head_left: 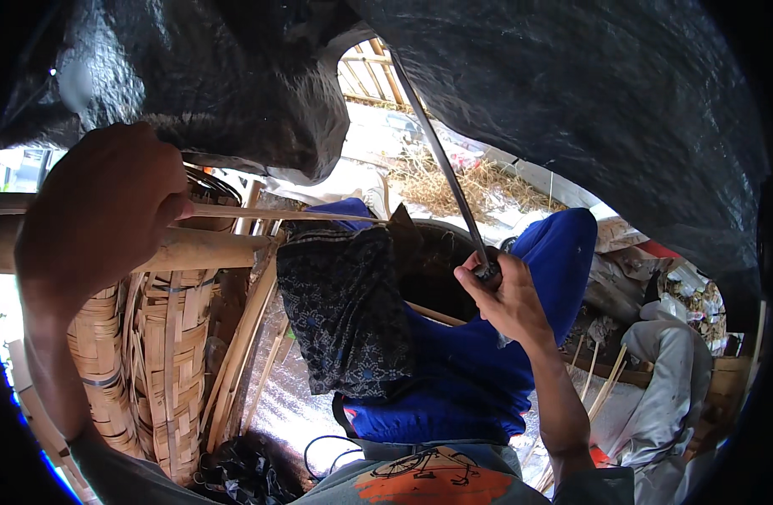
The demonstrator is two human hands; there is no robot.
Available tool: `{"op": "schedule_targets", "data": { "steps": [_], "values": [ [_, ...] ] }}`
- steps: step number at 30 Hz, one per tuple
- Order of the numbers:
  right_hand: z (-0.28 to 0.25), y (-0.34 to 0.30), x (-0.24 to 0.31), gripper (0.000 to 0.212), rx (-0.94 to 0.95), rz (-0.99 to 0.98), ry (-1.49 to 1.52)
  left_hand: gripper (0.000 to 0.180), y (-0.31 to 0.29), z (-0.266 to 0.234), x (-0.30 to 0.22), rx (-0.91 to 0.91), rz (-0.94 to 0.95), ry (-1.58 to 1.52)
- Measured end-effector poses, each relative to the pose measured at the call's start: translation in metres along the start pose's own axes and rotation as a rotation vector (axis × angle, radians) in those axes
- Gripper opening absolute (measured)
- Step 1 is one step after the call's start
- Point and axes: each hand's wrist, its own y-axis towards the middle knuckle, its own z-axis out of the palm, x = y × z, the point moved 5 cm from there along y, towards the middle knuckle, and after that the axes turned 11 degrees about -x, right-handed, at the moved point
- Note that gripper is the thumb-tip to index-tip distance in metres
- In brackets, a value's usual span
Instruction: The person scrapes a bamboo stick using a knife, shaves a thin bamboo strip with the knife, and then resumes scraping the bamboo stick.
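Note:
My left hand (pixel 109 210) is raised at the left, its fingers closed round a thin bamboo strip (pixel 269 215). That strip runs rightward from the thumb to above my lap. My right hand (pixel 509 290) grips the dark handle of a long knife (pixel 445 164). Its narrow blade points up and away, slanting to the left, apart from the strip. Over one of my thighs lies a dark patterned cloth (pixel 344 311). Just under the strip, a thick bamboo pole (pixel 210 251) reaches in from the left. Behind the cloth is a dark round opening (pixel 437 265), partly hidden.
Black plastic sheeting (pixel 589 109) hangs low across the top. Woven bamboo baskets (pixel 172 362) stand at the left, beside split bamboo lengths (pixel 243 353). Dry straw (pixel 441 181) lies ahead. A grey sack (pixel 669 379) and thin sticks (pixel 605 387) are at the right, a black plastic bag (pixel 247 467) near lower left.

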Motion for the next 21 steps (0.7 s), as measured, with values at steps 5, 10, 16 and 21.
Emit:
{"op": "schedule_targets", "data": {
  "steps": [5,10,16,21],
  "values": [
    [0.008,0.013,0.035,0.027,0.122,-0.047,0.178,0.018,0.02,-0.01,-0.005,0.006,-0.018,0.006],
    [0.059,0.036,0.071,0.027,0.202,-0.124,0.424,0.019,0.049,-0.002,-0.005,0.04,0.135,0.002],
    [0.11,0.055,0.129,0.031,0.241,-0.208,0.685,0.025,0.067,-0.014,-0.01,0.388,0.013,0.049],
    [0.137,0.068,0.137,0.028,0.267,-0.175,0.683,0.023,0.056,-0.001,-0.008,0.437,0.045,0.024]
  ]
}}
